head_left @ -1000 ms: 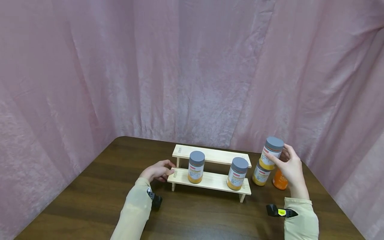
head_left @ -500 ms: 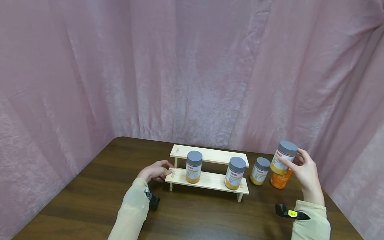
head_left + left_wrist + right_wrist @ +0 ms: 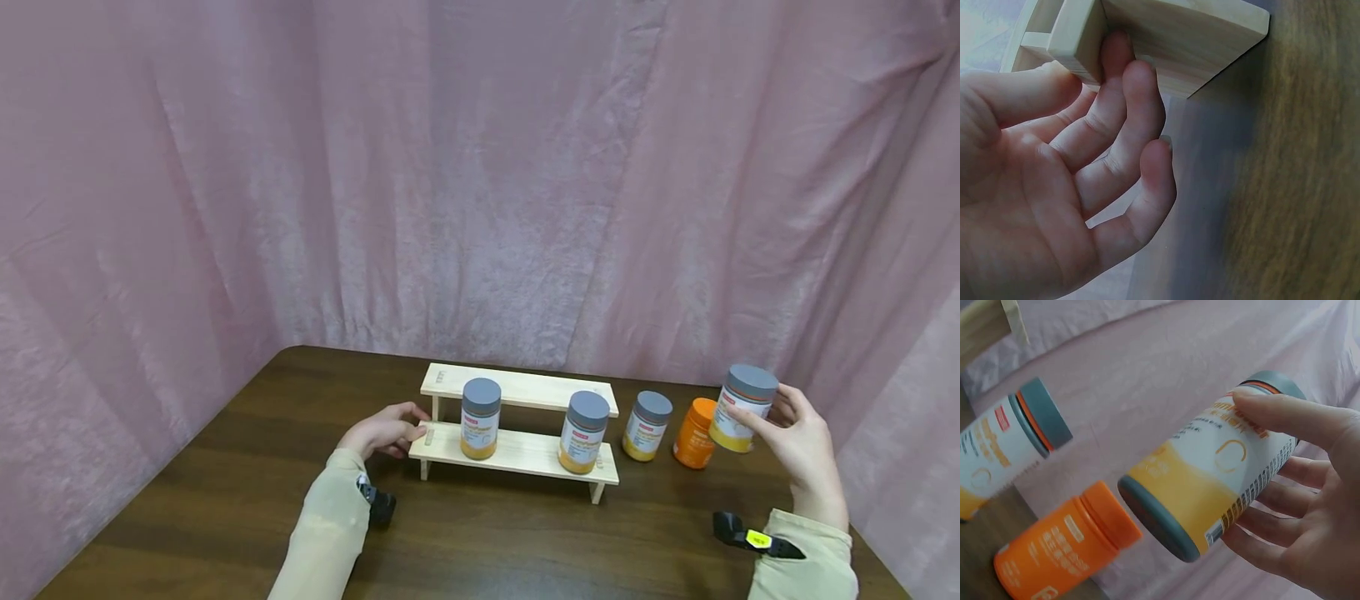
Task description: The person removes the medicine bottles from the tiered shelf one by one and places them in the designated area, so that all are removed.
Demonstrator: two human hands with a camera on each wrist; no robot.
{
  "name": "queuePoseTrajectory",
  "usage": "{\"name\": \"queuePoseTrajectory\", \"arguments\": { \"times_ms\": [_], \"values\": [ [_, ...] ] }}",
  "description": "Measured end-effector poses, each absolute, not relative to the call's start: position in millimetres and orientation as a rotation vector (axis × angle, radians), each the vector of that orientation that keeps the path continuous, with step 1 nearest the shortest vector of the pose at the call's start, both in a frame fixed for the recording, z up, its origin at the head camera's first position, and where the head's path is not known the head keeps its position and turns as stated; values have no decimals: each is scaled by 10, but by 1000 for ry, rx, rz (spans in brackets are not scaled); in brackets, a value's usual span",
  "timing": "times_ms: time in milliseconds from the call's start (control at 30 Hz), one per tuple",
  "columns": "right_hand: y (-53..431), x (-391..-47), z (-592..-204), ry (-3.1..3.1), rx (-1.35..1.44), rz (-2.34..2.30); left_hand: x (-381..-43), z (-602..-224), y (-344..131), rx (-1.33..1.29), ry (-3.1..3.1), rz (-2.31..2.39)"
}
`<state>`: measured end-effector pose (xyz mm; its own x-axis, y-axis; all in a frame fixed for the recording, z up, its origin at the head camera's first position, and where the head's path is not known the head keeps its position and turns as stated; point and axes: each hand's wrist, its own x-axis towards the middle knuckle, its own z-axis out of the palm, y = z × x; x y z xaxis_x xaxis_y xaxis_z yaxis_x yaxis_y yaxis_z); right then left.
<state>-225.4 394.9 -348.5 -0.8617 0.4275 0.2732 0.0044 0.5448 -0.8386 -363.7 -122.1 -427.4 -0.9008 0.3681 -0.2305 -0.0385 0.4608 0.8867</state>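
Note:
My right hand (image 3: 802,437) grips a grey-lidded supplement jar (image 3: 742,408) with a white and yellow label, thumb on one side and fingers on the other. In the right wrist view this jar (image 3: 1210,469) hangs tilted, its dark base off the table. My left hand (image 3: 386,429) pinches the left end of a two-tier wooden rack (image 3: 517,450); the left wrist view shows the thumb on top of the board (image 3: 1075,37) and fingers under it. Two like jars stand on the lower tier, one left (image 3: 480,419) and one right (image 3: 583,433).
Right of the rack, another grey-lidded jar (image 3: 647,427) and an orange bottle (image 3: 694,433) stand on the brown wooden table (image 3: 480,542). The rack's upper tier (image 3: 517,387) is bare. Pink curtains (image 3: 480,183) hang behind the table's far edge.
My right hand has carried its jar rightward, from over the standing grey-lidded jar past the orange bottle. The left hand keeps its hold on the rack. The head view has shifted slightly.

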Motion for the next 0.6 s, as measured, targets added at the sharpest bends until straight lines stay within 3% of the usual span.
{"name": "queuePoseTrajectory", "arguments": {
  "times_ms": [600],
  "values": [
    [4099, -2354, -3719, -2326, -656, 1128, -3660, -4286, -1229, 296, 2306, 1423]
  ]
}}
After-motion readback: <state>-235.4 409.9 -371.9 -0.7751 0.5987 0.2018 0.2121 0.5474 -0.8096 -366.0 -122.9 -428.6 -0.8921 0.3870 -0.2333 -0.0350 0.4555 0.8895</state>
